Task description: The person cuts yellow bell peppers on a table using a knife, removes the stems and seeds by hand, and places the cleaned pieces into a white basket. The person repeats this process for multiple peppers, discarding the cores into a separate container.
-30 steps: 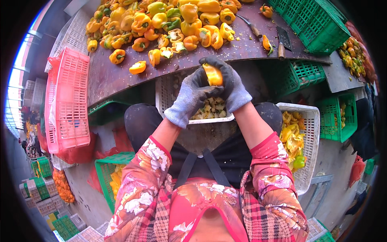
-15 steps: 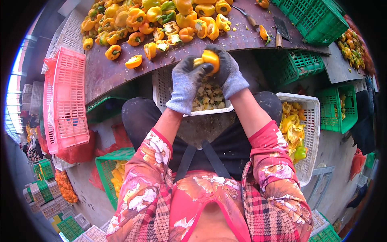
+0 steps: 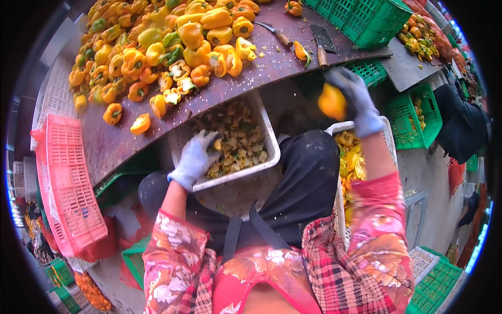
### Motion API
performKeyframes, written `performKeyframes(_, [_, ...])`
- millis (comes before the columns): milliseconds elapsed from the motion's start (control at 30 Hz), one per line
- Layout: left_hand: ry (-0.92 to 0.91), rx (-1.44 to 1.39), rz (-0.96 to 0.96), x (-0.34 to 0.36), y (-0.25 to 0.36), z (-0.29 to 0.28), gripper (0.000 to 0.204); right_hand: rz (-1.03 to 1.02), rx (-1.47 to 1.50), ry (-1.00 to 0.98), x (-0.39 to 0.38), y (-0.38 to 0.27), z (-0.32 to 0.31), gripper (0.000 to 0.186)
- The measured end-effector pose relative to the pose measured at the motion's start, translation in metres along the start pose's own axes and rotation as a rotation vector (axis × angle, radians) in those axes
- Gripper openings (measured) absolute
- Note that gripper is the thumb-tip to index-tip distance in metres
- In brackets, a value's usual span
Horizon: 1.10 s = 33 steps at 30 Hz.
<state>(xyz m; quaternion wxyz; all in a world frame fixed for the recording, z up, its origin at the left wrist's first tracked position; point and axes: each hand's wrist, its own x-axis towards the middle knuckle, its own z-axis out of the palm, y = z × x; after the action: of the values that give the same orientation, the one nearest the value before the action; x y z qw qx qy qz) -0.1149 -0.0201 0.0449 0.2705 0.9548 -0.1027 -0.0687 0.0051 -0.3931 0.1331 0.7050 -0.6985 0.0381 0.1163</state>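
My right hand [image 3: 355,99], in a grey-blue glove with a dark palm, holds an orange-yellow bell pepper [image 3: 332,102] near the far end of a white crate [image 3: 388,137] of yellow pepper pieces [image 3: 351,162]. Motion smears this hand and the pepper. My gloved left hand [image 3: 197,158] is over the near left side of another white crate [image 3: 271,137], which holds chopped pepper cores and scraps [image 3: 238,144]. Its fingers are curled around a small yellowish pepper piece [image 3: 217,144], partly hidden by the glove.
On the dark table [image 3: 112,152] lies a big heap of peppers [image 3: 157,55]. A curved knife [image 3: 276,34] and a cleaver [image 3: 322,44] lie farther right, by a green crate [image 3: 361,21]. A pink crate [image 3: 70,183] stands at left, another green crate [image 3: 415,118] at right.
My hands have come apart from around the pepper. The right has swung right with it toward the crate of pieces; the left has dropped over the scrap crate. The view has shifted.
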Motion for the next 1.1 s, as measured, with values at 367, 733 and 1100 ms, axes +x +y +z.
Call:
performKeyframes(367, [0.042, -0.126, -0.047, 0.016, 0.001, 0.018, 0.043, -0.213, -1.231, 0.319, 0.134, 0.029, 0.014, 0.046])
performKeyframes(733, [0.089, -1.311, -0.125, 0.028, 0.051, -0.013, 0.052, 0.137, 0.46, -0.418, 0.055, 0.035, 0.106, 0.026])
performKeyframes(1100, [0.425, -1.469, -0.111, 0.003, 0.068, -0.023, 0.042, -0.012, 0.213, -0.297, -0.019, 0.028, 0.185, 0.035])
